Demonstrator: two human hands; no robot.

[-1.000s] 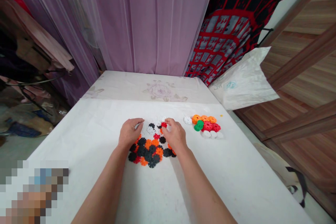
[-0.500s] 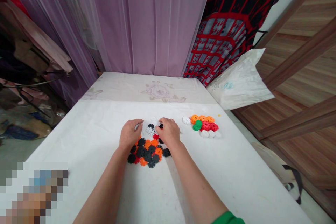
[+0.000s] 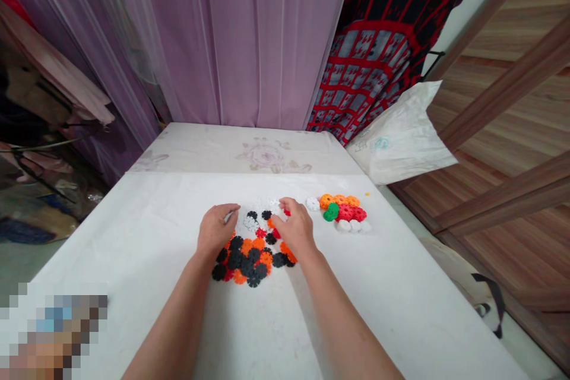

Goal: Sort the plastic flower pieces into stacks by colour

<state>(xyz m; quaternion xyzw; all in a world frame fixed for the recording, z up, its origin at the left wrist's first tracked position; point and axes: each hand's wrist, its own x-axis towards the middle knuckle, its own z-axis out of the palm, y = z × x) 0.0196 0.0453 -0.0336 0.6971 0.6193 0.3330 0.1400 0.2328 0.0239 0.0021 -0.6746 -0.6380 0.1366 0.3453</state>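
Several black, orange, red and white notched discs lie in a loose pile (image 3: pixel 253 258) on the white table, between and below my hands. My left hand (image 3: pixel 218 227) is at the pile's upper left, its thumb and fingers curved towards each other; whether anything small is between them is hidden. My right hand (image 3: pixel 294 225) rests over the pile's right side, thumb and fingers apart, nothing visibly held. White discs (image 3: pixel 250 224) and black discs lie between the two hands. Further right is a group of discs in rows: orange (image 3: pixel 339 200), red (image 3: pixel 351 212), green (image 3: pixel 331 212) and white.
The white table (image 3: pixel 146 249) runs back to a strip with a printed flower. A white bag (image 3: pixel 401 142) stands at its right back edge. Behind hang a purple curtain (image 3: pixel 249 41) and a red and black patterned cloth (image 3: pixel 360 59). A small yellow bit lies at the right.
My right hand has shifted right and its fingers have spread, uncovering black, orange and red discs. The left hand has barely moved. The whole view has shifted slightly.
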